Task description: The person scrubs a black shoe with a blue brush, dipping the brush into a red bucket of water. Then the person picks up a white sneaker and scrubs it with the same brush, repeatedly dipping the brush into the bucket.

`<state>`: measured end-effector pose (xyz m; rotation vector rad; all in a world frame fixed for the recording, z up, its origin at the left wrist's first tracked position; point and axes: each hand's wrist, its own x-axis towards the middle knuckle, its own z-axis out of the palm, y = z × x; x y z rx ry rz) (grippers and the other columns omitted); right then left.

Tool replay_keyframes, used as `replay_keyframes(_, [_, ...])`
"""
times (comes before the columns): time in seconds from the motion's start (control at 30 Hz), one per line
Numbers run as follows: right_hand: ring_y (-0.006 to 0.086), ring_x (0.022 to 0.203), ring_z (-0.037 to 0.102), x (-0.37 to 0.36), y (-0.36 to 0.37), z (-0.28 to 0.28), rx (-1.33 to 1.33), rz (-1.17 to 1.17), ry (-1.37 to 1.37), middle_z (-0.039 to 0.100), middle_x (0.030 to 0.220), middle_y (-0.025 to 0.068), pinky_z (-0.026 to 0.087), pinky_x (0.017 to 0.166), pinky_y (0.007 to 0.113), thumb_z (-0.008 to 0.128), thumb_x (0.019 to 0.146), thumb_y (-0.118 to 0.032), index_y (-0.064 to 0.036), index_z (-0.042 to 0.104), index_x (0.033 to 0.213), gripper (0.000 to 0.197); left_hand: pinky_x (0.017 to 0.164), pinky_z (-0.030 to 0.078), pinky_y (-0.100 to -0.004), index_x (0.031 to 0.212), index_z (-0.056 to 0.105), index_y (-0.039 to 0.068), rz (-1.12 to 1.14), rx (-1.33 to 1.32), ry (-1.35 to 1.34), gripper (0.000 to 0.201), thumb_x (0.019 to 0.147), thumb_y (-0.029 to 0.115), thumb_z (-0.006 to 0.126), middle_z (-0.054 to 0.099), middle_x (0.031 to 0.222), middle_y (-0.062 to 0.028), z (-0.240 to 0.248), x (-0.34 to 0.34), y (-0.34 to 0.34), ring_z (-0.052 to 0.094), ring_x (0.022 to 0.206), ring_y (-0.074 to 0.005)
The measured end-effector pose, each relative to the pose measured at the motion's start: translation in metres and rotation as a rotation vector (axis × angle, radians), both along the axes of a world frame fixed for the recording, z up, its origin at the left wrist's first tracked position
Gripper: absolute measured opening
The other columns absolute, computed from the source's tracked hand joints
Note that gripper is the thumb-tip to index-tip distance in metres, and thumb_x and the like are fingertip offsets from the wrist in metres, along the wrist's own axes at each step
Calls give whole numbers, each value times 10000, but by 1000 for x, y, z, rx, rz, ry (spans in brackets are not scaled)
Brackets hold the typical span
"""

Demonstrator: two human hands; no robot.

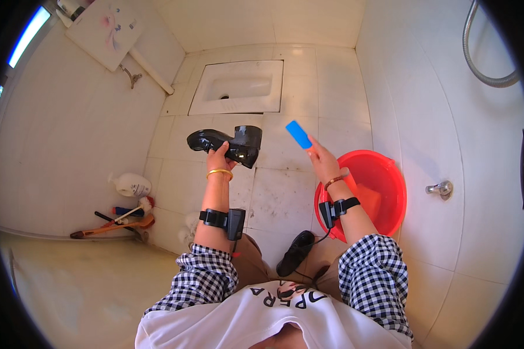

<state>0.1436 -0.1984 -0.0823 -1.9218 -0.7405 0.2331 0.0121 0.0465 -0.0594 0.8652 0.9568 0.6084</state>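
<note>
My left hand [220, 158] is closed around a glossy black shoe [206, 139], held sideways above the tiled floor. The shoe's toe points left and a chunky block end sticks up at its right. To the right of the shoe, apart from it, my right hand [323, 161] grips a flat blue rectangular brush-like tool [298, 134]. Its underside is hidden, so bristles cannot be made out. Beneath my right forearm stands a red plastic basin [396, 192], partly covered by the arm. Another black shoe [297, 252] is on the floor between my legs.
A white squat toilet [237, 72] is set into the floor ahead. At the left wall lie a white bottle [132, 185] and several long-handled brushes [113, 227]. A wall tap [440, 189] juts out at right; a shower hose [483, 72] hangs above it.
</note>
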Motion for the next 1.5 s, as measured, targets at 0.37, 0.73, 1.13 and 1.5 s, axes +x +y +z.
replay_keyframes(0.37, [293, 869, 617, -2, -63, -25, -145, -53, -100, 635, 965, 122, 487, 711, 376, 551, 867, -207, -211, 464, 1301, 443, 494, 495, -298, 904, 568, 102, -110, -257, -5, 125, 859, 215, 596, 629, 829, -51, -5, 2, 8, 602, 609, -182])
replay_keyframes(0.73, [335, 898, 622, 24, -185, -40, -1035, -266, 76, 646, 930, 188, 488, 784, 448, 530, 847, -248, -105, 592, 1129, 323, 521, 535, -292, 901, 558, 113, -201, -20, -108, 120, 821, 147, 640, 616, 806, -17, 12, 23, -40, 588, 598, -122])
replay_keyframes(1.13, [295, 834, 622, -37, 30, 73, 31, -124, -2, 639, 910, 162, 482, 694, 348, 590, 847, -252, -145, 519, 1226, 399, 668, 459, -362, 885, 542, -59, -165, 976, 209, 229, 768, 101, 656, 600, 756, -222, 17, 38, -64, 570, 686, -336])
replay_keyframes(1.5, [186, 796, 600, 9, -5, 26, 135, -130, 137, 646, 916, 110, 478, 731, 297, 616, 846, -208, -134, 494, 1277, 454, 588, 566, -351, 1047, 495, 116, -191, 202, -18, 231, 837, 76, 584, 620, 929, -43, 27, 21, -18, 651, 757, -197])
